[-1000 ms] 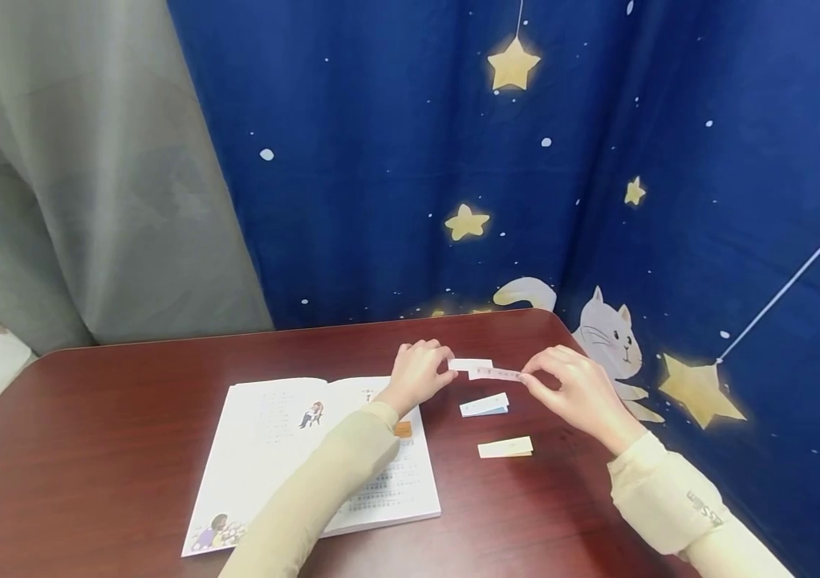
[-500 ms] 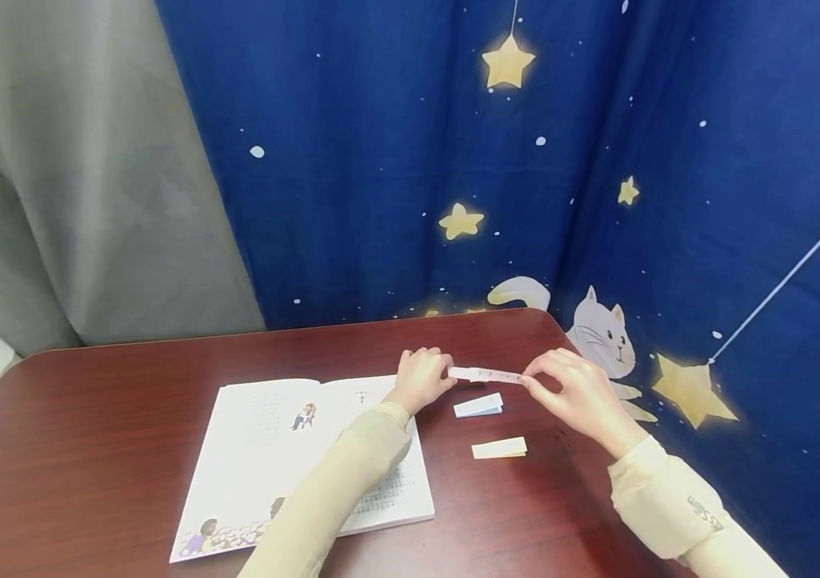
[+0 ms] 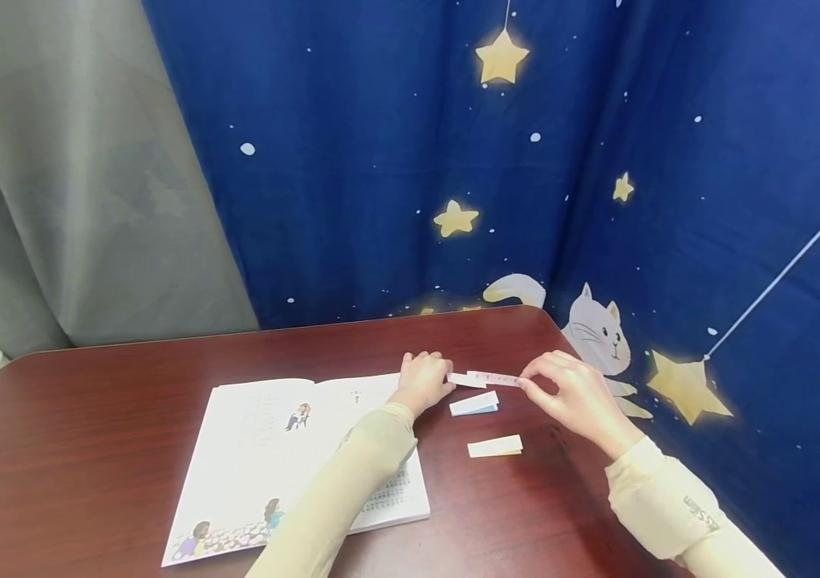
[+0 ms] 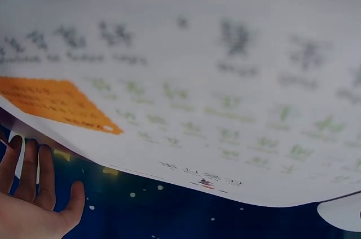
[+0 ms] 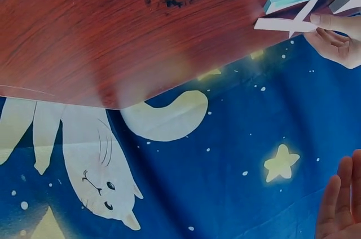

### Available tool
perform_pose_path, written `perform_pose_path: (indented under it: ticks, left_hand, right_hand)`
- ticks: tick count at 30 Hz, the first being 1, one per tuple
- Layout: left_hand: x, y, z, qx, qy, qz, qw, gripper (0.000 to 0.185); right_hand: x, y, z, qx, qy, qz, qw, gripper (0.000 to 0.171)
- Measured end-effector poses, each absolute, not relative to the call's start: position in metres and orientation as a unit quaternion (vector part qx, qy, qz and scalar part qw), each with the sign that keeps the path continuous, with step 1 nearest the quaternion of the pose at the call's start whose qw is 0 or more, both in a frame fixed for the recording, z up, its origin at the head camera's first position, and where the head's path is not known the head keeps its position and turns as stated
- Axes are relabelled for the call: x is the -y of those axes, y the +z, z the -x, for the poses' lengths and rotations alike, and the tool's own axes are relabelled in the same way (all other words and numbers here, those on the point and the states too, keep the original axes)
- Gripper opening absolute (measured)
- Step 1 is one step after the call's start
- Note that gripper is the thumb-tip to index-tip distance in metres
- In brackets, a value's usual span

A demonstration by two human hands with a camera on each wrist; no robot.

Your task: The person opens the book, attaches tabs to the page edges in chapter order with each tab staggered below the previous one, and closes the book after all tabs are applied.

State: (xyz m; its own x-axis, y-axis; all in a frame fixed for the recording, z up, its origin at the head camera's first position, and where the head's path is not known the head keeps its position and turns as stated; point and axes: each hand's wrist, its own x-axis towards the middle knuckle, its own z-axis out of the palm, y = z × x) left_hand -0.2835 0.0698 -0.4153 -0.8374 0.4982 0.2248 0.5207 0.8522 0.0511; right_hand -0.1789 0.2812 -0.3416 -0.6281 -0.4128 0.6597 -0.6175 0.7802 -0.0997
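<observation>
Hands drifted slightly nearer, strip lower than before. Desk (image 3: pixel 92 417), open book (image 3: pixel 258 449) left. Left hand (image 3: pixel 424 384) pinches white tab (image 3: pixel 466 380); right hand (image 3: pixel 572 393) grip pinches paper strip (image 3: pixel 494 377). Step: peeling strip; next likely pull free.

One open book (image 3: pixel 287 449), two hands (image 3: pixel 424 384), approx. four paper strips (image 3: pixel 494 445), maybe more.

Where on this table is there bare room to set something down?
Bare wood on the table lies left of the open book and behind it toward the curtain. It is crowded between the hands, round the paper strip and two small pads.
</observation>
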Motion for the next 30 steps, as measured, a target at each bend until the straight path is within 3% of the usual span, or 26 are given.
perform_pose_path:
  ticks: [30]
  left_hand:
    - [-0.0724,-0.4197,0.2805,0.966,-0.028,0.253,0.056,0.018]
  right_hand:
    - [-0.2800,-0.3435,0.1760,0.897,0.154,-0.284,0.302,0.011]
